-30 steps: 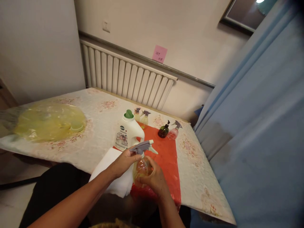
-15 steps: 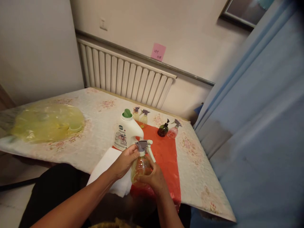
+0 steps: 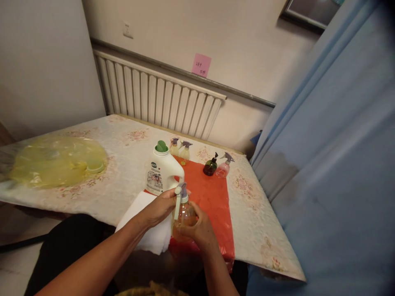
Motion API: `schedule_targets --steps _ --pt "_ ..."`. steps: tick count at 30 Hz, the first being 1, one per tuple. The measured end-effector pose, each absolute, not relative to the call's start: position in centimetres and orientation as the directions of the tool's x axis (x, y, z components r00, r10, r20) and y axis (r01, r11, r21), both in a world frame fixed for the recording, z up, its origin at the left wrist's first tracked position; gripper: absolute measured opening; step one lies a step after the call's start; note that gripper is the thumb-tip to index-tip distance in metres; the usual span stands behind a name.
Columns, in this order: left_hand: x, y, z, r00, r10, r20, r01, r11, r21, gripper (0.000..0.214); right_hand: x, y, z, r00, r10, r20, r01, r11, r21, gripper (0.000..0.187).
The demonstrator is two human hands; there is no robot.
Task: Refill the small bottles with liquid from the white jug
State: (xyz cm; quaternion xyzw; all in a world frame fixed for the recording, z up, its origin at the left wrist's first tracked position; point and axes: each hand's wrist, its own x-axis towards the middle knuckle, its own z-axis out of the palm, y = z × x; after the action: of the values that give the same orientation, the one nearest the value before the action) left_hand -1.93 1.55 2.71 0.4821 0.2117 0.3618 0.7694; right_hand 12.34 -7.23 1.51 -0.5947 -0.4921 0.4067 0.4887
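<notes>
The spray bottle (image 3: 187, 214) was held upright between both hands, over the near end of the red sheet (image 3: 214, 199); whether its base touched the sheet could not be told. Its trigger head (image 3: 183, 190) had the nozzle turned toward the wearer, with the pale lever (image 3: 177, 206) hanging down in front of the body. The left hand (image 3: 163, 206) was closed on the trigger head, and the right hand (image 3: 200, 227) was curled firmly round the clear body.

The body looked like thin, smooth plastic, so it probably handled as light, a little springy and slick if wet; how much liquid it held could not be made out. The rounded belly seemed the best place for a steadying grip, without hard squeezing, and the stiff head the best part to turn, taken near the collar and clear of the lever.

Just left lay a white cloth (image 3: 151, 235). Beyond it stood a white jug (image 3: 156, 172) with a green cap (image 3: 161, 146) at its mouth. Farther back were two yellowish spray bottles (image 3: 185, 155), and to their right a dark pump bottle (image 3: 210, 167) beside a pink spray bottle (image 3: 222, 169). A yellow plastic bag (image 3: 57, 160) covered the far left of the flower-patterned worktop (image 3: 131, 158).
</notes>
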Motion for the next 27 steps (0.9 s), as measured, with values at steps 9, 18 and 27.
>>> schedule_targets --steps 9,18,27 --pt "-2.2 1.1 1.6 0.487 0.847 0.215 -0.292 -0.074 0.954 0.045 12.4 -7.3 1.9 0.145 0.984 -0.101 0.080 -0.114 -0.990 0.078" --pt "-1.5 0.9 1.2 0.481 0.847 0.225 -0.432 0.006 0.902 0.038 11.8 -7.6 3.6 0.158 0.980 -0.120 0.089 -0.136 -0.987 0.075" --pt "-1.6 1.3 1.3 0.660 0.751 0.017 -0.440 0.367 0.819 0.039 12.4 -7.4 1.9 0.130 0.987 -0.099 -0.008 -0.099 -0.995 0.079"
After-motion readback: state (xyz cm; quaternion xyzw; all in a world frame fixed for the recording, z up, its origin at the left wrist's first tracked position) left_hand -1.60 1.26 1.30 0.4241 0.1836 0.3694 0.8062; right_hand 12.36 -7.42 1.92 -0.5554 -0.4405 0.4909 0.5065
